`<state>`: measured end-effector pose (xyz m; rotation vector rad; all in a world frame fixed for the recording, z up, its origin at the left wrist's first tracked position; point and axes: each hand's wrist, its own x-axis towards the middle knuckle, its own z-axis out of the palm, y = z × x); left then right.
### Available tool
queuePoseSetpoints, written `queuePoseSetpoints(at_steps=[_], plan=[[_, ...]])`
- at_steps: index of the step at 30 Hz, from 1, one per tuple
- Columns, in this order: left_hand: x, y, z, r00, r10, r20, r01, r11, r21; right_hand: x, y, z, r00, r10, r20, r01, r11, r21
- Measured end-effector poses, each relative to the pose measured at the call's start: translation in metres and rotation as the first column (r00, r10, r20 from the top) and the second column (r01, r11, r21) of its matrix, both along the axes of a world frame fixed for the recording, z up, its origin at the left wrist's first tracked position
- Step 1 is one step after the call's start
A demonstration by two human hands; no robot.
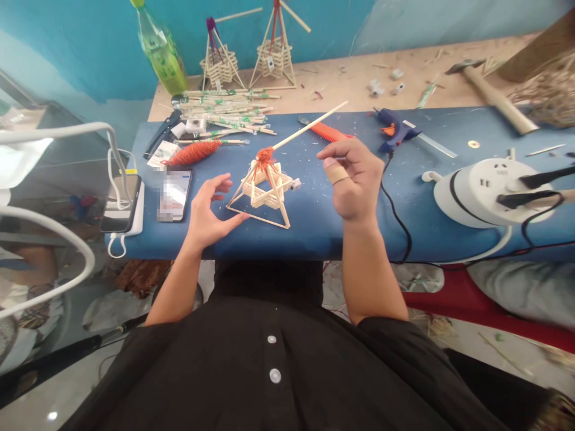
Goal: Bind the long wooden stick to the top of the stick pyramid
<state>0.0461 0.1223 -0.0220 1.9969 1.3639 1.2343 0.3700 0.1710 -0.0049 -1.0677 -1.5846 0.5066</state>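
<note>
A small pyramid frame of thin wooden sticks (265,194) stands on the blue work surface (314,221), bound at its top with orange yarn (264,158). One long stick (309,126) slants up to the right from that binding. My left hand (209,209) lies open beside the frame's left base corner, with a fingertip touching it. My right hand (353,176) hovers to the right of the frame with its fingers curled loosely and a plaster round one finger. I cannot make out anything in it.
A phone (174,194) and a power bank (123,203) lie to the left. Behind are loose sticks (229,111), an orange yarn bundle (195,152), a blue glue gun (393,131), two finished stick towers (249,60), a green bottle (162,51), a hammer (494,93) and a white socket reel (489,191).
</note>
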Motion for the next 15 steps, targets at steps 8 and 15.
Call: queuePoseSetpoints(at_steps=[8,15], plan=[[0.0,-0.003,-0.003,0.99,0.119,0.073,-0.113,0.99,-0.078,-0.009,-0.017,-0.008,0.973,0.228,-0.028,-0.227,0.937,-0.266],[-0.001,0.022,-0.005,0.985,0.169,0.034,-0.168,0.985,-0.049,-0.016,-0.02,-0.013,0.951,0.266,-0.156,-0.306,0.88,-0.363]])
